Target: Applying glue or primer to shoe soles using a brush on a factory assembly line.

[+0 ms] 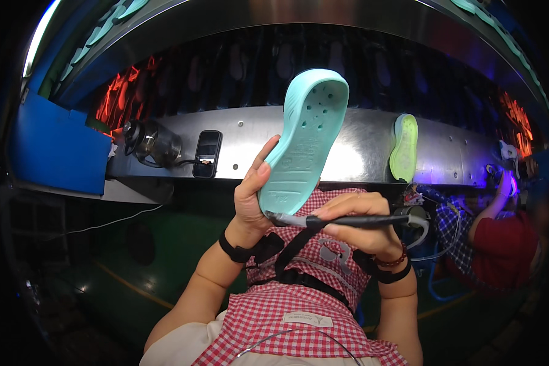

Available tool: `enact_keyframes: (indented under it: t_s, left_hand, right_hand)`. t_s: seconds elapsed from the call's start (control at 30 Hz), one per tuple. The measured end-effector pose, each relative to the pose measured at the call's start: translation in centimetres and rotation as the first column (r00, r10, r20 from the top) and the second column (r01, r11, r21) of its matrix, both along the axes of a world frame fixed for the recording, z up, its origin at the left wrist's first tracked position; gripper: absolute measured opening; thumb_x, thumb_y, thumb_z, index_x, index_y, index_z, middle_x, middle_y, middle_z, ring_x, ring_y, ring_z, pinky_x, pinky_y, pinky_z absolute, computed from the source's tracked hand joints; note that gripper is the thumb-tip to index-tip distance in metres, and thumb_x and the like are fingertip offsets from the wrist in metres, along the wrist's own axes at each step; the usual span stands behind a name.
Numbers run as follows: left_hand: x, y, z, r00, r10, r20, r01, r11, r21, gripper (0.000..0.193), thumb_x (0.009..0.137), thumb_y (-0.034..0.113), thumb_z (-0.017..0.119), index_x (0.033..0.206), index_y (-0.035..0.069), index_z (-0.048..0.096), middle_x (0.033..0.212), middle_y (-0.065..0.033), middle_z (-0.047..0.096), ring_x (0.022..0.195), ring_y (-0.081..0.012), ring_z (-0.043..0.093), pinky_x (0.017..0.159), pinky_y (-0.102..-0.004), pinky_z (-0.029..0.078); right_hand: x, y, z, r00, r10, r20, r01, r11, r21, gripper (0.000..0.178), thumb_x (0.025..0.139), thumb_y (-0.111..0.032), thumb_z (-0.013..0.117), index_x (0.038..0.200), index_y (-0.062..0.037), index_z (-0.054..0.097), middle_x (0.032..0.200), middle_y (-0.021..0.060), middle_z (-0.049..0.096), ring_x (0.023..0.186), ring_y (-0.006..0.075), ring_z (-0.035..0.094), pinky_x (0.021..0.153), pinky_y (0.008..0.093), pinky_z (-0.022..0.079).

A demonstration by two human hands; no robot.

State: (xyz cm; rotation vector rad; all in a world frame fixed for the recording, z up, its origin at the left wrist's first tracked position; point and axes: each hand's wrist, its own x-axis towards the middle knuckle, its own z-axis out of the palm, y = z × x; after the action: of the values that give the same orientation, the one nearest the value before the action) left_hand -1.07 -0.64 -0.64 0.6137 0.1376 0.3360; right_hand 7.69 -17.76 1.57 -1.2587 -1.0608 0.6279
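Observation:
My left hand (250, 201) grips a turquoise foam shoe sole (311, 143) by its heel end. The sole stands tilted up in front of me, its inner face toward me, with several small holes near the toe. In my right hand (369, 235) is a brush (294, 220) with a dark handle and a light ferrule, held almost level. Its tip touches the lower heel edge of the sole, close to my left fingers. Fingers and thumb of my right hand close round the handle.
A long metal bench (354, 161) runs ahead of me. On it are a dark see-through jug (155, 143), a black tray (208, 145) and a yellow-green sole (404, 149). Orange lights glow at both sides. A co-worker in red (506, 247) sits at right; a blue panel (58, 146) stands left.

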Motion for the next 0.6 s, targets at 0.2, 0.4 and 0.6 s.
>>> enact_keyframes:
  t_s: [0.2, 0.4, 0.6]
  left_hand:
    - [0.6, 1.0, 0.5, 0.979, -0.179, 0.092, 0.193, 0.965, -0.178, 0.048, 0.086, 0.022, 0.042, 0.131, 0.009, 0.032, 0.126, -0.0181, 0.042, 0.111, -0.0342, 0.047, 0.090, -0.0516, 0.042]
    - [1.0, 1.8, 1.6, 0.811, -0.535, -0.238, 0.519, 0.845, -0.128, 0.047, 0.086, 0.021, 0.047, 0.125, -0.005, 0.038, 0.118, -0.0192, 0.049, 0.103, -0.0237, 0.054, 0.089, -0.0338, 0.044]
    - [0.5, 2.4, 1.2, 0.689, -0.622, -0.371, 0.643, 0.761, -0.081, 0.047, 0.084, 0.019, 0.054, 0.122, -0.006, 0.042, 0.113, -0.0200, 0.052, 0.093, -0.0211, 0.058, 0.074, -0.0285, 0.052]
  right_hand:
    - [-1.4, 0.1, 0.6, 0.986, 0.016, 0.167, -0.033, 0.995, 0.096, 0.018, 0.067, -0.002, 0.068, 0.085, 0.0003, 0.064, 0.085, 0.0136, 0.065, 0.077, 0.0236, 0.064, 0.069, 0.0296, 0.051]
    - [0.6, -0.5, 0.5, 0.965, 0.104, 0.241, -0.096, 0.994, -0.045, 0.021, 0.066, 0.002, 0.068, 0.086, -0.0005, 0.064, 0.088, 0.0146, 0.065, 0.083, 0.0252, 0.064, 0.073, 0.0307, 0.050]
    - [1.6, -1.5, 0.8, 0.930, 0.294, 0.222, -0.256, 0.949, -0.183, 0.022, 0.069, 0.000, 0.066, 0.090, -0.0012, 0.064, 0.092, 0.0136, 0.065, 0.087, 0.0260, 0.063, 0.075, 0.0302, 0.049]
